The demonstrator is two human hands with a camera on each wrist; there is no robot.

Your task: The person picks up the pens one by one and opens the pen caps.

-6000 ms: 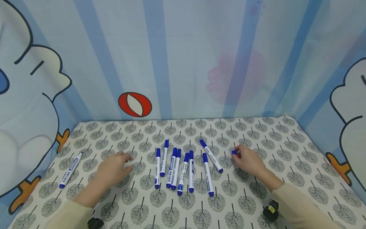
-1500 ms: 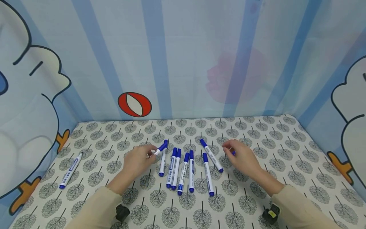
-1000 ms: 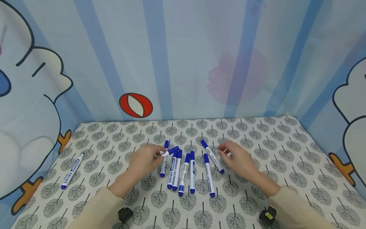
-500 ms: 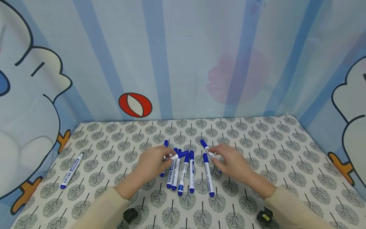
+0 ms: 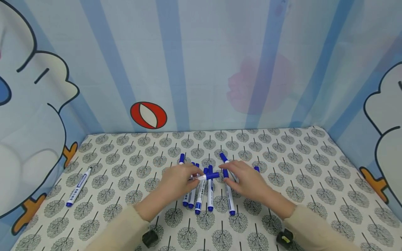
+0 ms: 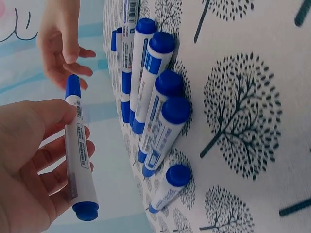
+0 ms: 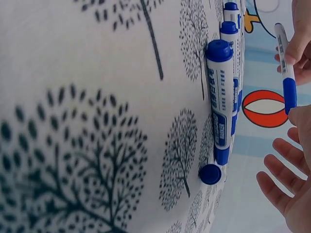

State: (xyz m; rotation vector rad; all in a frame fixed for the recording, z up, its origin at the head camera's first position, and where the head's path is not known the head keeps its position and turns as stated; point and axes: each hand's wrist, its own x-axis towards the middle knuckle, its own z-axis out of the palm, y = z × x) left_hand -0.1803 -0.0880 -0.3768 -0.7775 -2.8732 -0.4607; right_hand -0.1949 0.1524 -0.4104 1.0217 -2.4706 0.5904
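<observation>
My left hand (image 5: 192,175) grips a white marker (image 5: 204,177) by its barrel and holds it level above the table, blue cap pointing right. The left wrist view shows that marker (image 6: 77,160) lying across the curled fingers (image 6: 58,160) under the thumb. My right hand (image 5: 228,170) hovers just right of the cap with fingers spread and holds nothing. In the right wrist view its fingers (image 7: 286,187) sit just below the held marker (image 7: 285,73). Beneath both hands lies a row of several blue-capped markers (image 5: 201,193).
One more marker (image 5: 77,186) lies alone at the far left of the tree-patterned tablecloth (image 5: 282,146). A loose blue cap (image 5: 257,169) sits right of my right hand. Cartoon-printed fabric walls (image 5: 201,69) close in the table on three sides.
My left hand has lifted a marker from the row's left end and carried it right over the row. My right hand moved left, away from the loose cap, toward the marker's cap.
</observation>
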